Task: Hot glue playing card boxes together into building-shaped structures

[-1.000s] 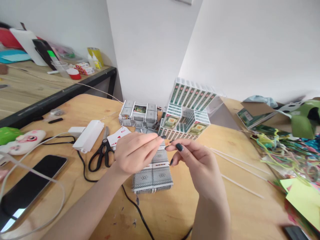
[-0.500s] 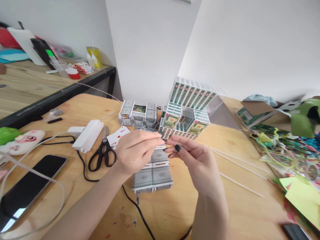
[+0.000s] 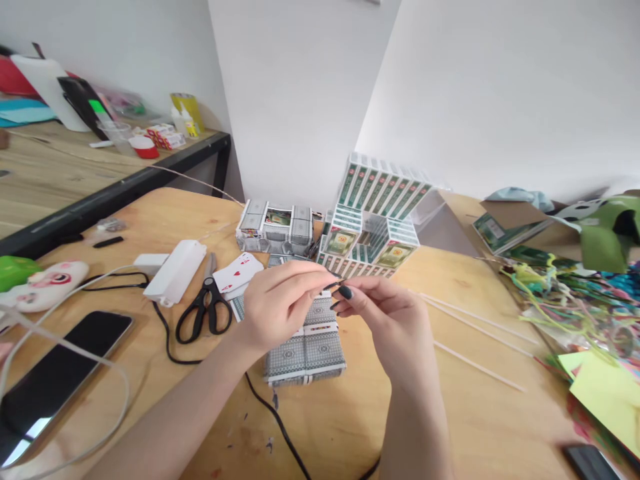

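My left hand and my right hand meet at their fingertips, both pinched closed. Whatever lies between the fingers is too small to make out. Below them on the table rests a block built of grey-patterned playing cards, partly covered by my left hand. Behind it stands a second playing-card structure with an opening in its top. Loose playing cards, a heart card uppermost, lie left of my left hand. Black-handled scissors lie beside them.
Green-and-white card boxes are stacked at the back. A white adapter box, cables and a phone lie on the left. Thin white sticks, coloured strings and yellow paper are on the right.
My hands have come closer, with the fingertips now touching or overlapping. My right thumb has pressed inward toward the left fingers, and the right hand has shifted slightly left.
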{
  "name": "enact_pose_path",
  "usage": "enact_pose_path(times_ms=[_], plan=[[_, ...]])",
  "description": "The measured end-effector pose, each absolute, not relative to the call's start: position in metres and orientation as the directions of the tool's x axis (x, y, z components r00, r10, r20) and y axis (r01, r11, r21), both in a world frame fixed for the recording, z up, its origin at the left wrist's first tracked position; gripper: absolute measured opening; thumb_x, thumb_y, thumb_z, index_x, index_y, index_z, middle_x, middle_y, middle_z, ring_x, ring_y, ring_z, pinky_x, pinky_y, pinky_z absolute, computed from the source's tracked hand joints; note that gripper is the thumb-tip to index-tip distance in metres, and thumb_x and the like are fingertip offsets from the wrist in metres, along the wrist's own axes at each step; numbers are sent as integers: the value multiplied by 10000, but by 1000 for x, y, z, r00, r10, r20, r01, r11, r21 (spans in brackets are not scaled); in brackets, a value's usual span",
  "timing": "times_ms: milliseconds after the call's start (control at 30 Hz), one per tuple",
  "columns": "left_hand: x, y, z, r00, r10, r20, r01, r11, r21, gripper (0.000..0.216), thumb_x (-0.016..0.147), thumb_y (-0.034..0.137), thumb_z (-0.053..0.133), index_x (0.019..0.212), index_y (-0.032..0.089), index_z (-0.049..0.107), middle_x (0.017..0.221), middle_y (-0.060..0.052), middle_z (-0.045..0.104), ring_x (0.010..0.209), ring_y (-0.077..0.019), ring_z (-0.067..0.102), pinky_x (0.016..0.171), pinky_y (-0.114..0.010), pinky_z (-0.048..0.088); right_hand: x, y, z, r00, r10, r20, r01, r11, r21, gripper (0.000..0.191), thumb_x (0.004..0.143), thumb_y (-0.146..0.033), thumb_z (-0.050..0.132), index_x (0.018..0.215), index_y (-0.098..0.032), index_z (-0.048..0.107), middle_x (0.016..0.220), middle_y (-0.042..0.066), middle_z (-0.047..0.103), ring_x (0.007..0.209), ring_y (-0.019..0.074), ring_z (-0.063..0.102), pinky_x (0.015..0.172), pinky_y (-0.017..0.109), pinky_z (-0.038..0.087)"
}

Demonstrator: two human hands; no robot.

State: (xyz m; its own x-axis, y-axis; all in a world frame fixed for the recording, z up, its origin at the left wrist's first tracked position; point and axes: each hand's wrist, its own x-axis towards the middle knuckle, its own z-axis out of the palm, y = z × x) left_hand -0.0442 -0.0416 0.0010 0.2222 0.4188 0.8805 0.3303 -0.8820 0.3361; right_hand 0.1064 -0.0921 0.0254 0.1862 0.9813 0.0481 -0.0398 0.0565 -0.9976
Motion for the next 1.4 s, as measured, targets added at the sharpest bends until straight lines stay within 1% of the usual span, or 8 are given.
enact_pose_path(times_ms=[167,333,533,667,800,1033,1167,1400], plan=[[-38,-44,5,284,536,795,162,-844,511,149,859,146,547,942,171,668,889,-57,698,785,-125,652,673,-227,542,106,-92,26,181,981,64,-14,68,-998,65,740,-253,694,717,-193,686,630,-18,675,577,84,616,568,186,530],[-37,-46,6,283,581,763,135,-812,568,52,820,161,614,831,167,664,779,-32,669,687,-108,623,592,-205,503,106,-91,25,161,986,29,7,29,-1000,139,725,-312,704,686,-184,666,613,-13,661,570,105,621,560,215,529],[-41,-45,7,336,642,689,168,-761,626,187,884,186,499,744,164,620,710,-27,618,652,-120,566,574,-233,454,108,-91,22,116,993,-19,101,-31,-994,152,738,-336,689,706,-188,673,630,7,664,605,128,626,577,242,519],[-41,-41,7,281,732,620,193,-676,711,243,900,220,487,676,169,566,663,-11,572,626,-117,527,579,-239,429,109,-90,21,149,989,-16,122,-35,-992,117,745,-307,668,721,-193,672,664,18,676,615,139,629,592,266,522],[-42,-39,6,274,801,531,166,-584,795,256,929,264,438,726,173,567,645,3,559,600,-110,525,581,-233,428,108,-90,21,158,987,-25,136,-47,-990,111,751,-302,658,715,-198,670,669,14,677,622,134,626,607,266,520],[-43,-42,8,472,716,514,247,-667,703,239,922,242,445,707,171,523,655,19,494,603,-98,458,565,-233,358,110,-90,20,138,989,-45,128,-63,-990,95,738,-294,672,741,-199,675,674,4,673,635,140,630,607,270,513],[-44,-42,8,527,687,500,133,-648,750,265,936,247,416,697,175,505,646,20,478,597,-97,453,557,-234,358,110,-90,22,43,997,-62,28,-64,-998,123,713,-308,708,722,-190,676,660,2,672,606,123,620,593,255,517],[-43,-44,10,395,745,537,27,-594,804,242,925,267,454,712,180,528,629,10,519,563,-97,475,517,-227,386,111,-88,22,-47,996,-72,-123,-78,-989,147,762,-329,674,735,-186,654,670,5,678,560,94,603,574,234,524]])
